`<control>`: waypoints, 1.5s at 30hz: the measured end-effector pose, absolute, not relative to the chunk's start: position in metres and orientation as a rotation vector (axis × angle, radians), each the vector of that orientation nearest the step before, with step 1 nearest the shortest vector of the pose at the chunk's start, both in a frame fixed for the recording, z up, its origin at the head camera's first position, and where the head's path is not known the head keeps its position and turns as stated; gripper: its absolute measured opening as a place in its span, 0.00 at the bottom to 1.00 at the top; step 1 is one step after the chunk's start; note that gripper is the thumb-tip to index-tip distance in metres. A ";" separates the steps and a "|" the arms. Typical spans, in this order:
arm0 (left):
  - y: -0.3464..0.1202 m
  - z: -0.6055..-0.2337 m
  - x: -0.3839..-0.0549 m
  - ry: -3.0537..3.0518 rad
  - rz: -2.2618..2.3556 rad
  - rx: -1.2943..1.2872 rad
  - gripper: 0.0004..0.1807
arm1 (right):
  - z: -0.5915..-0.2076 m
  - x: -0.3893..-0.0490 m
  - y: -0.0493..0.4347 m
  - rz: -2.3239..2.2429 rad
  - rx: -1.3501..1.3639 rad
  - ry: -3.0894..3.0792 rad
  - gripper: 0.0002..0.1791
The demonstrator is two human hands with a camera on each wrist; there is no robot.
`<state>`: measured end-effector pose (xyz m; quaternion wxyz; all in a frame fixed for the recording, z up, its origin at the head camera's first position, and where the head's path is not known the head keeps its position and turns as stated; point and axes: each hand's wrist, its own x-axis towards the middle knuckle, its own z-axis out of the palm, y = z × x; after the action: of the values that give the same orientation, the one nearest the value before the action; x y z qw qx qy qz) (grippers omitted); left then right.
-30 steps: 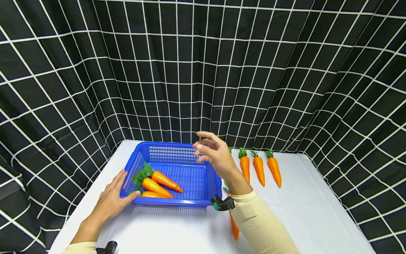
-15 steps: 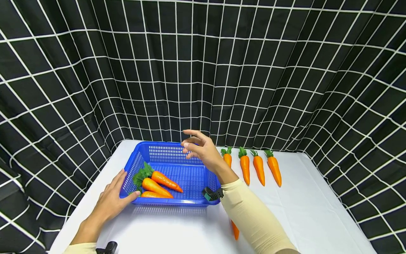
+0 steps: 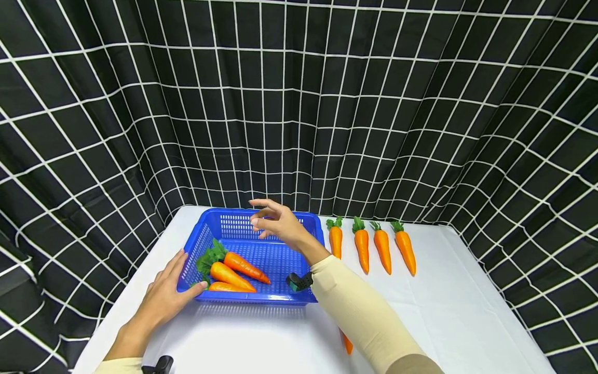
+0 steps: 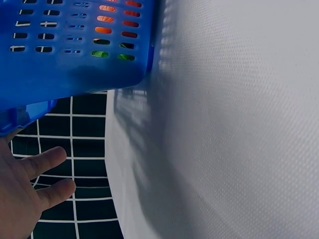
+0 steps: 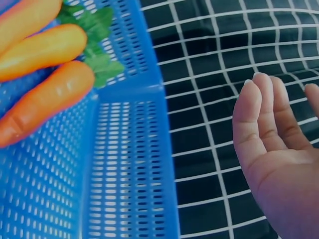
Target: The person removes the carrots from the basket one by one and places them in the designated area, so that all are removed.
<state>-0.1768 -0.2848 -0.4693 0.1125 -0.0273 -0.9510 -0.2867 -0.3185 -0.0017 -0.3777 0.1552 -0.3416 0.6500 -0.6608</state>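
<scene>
A blue plastic basket [image 3: 261, 298] with perforated walls sits on the white-covered table. Three orange carrots with green leafy tops lie at its left side: an upper one [image 3: 245, 267], a middle one [image 3: 229, 276] and a lower one [image 3: 226, 286] partly hidden by the front wall. My left hand [image 3: 163, 293] rests at the basket's front left corner, thumb at the front rim, fingers spread along the left side. My right hand [image 3: 280, 227] hovers over the back of the basket, holding nothing, fingers loosely bent; the right wrist view shows its palm [image 5: 284, 184] apart from the basket wall.
Right of the basket several carrots stand in a row, from the nearest carrot [image 3: 335, 241] to the farthest carrot [image 3: 405, 253]. Another carrot [image 3: 346, 343] lies nearer the front, mostly hidden under my right sleeve [image 3: 359, 311]. A black curtain with white grid lines [image 3: 299, 104] encloses the table.
My right hand has moved left, from the basket's right edge to over its back middle, uncovering the nearest carrot of the row. My left hand and the basket have stayed in place.
</scene>
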 end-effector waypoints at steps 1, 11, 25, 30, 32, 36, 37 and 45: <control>-0.285 -0.469 -0.177 -2.793 -0.843 -0.079 0.51 | -0.379 -0.320 -0.003 -1.874 -0.979 1.871 0.28; -0.283 -0.467 -0.177 -2.817 -0.856 -0.057 0.51 | -0.391 -0.328 -0.011 -1.805 -0.958 1.882 0.28; -0.281 -0.468 -0.178 -2.822 -0.853 -0.051 0.51 | -0.421 -0.336 -0.026 -1.625 -0.875 1.933 0.27; -0.281 -0.466 -0.178 -2.823 -0.845 -0.052 0.51 | -0.427 -0.337 -0.029 -1.571 -0.854 1.947 0.26; -0.281 -0.466 -0.178 -2.825 -0.844 -0.049 0.51 | -0.428 -0.337 -0.030 -1.532 -0.857 1.962 0.26; -0.281 -0.465 -0.179 -2.827 -0.842 -0.046 0.51 | -0.430 -0.338 -0.032 -1.471 -0.858 1.996 0.27; -0.281 -0.465 -0.179 -2.827 -0.842 -0.045 0.51 | -0.431 -0.338 -0.033 -1.457 -0.858 2.004 0.27; -0.282 -0.466 -0.178 -2.823 -0.832 -0.045 0.51 | -0.436 -0.338 -0.038 -1.367 -0.860 2.007 0.27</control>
<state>-0.1781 -0.2824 -0.4664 0.0989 -0.0152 -0.9544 -0.2812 -0.3385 -0.0379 -0.4365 0.2788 -0.3207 0.7482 -0.5096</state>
